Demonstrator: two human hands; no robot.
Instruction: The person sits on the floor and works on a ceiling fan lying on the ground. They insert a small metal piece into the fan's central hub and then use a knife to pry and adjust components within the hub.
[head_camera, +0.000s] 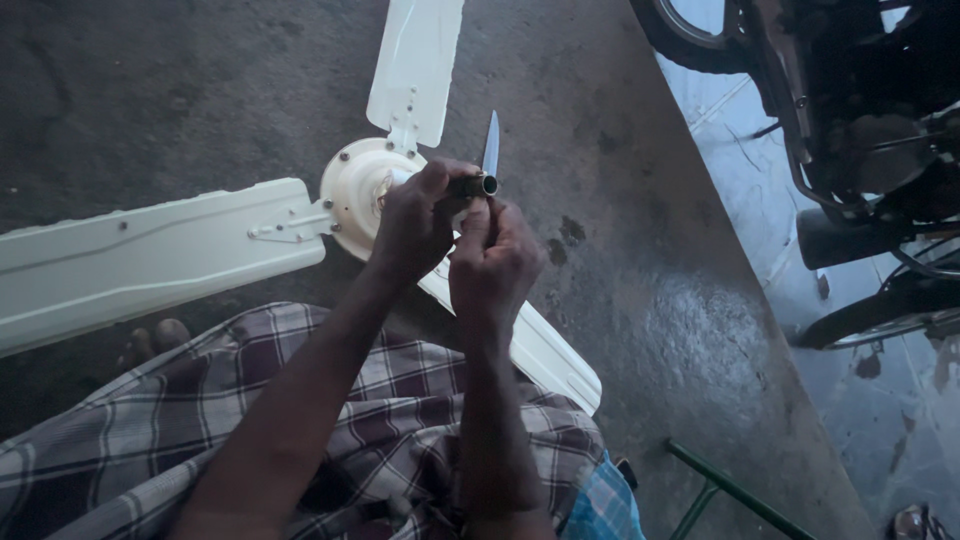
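Two bare hands meet above a cream ceiling fan (300, 225) lying flat on the dark concrete floor (620, 300), the left hand (415, 222) clenched around a short dark tube (474, 186) while the right hand (492, 262) pinches a slim blade (491, 145) whose tip points to the far side. All three fan blades are attached to the round motor hub (355, 185), so the fan itself looks intact, and the work appears confined to the tube. A parked motorcycle (860, 120) stands far right, beside a green metal frame (730, 495).
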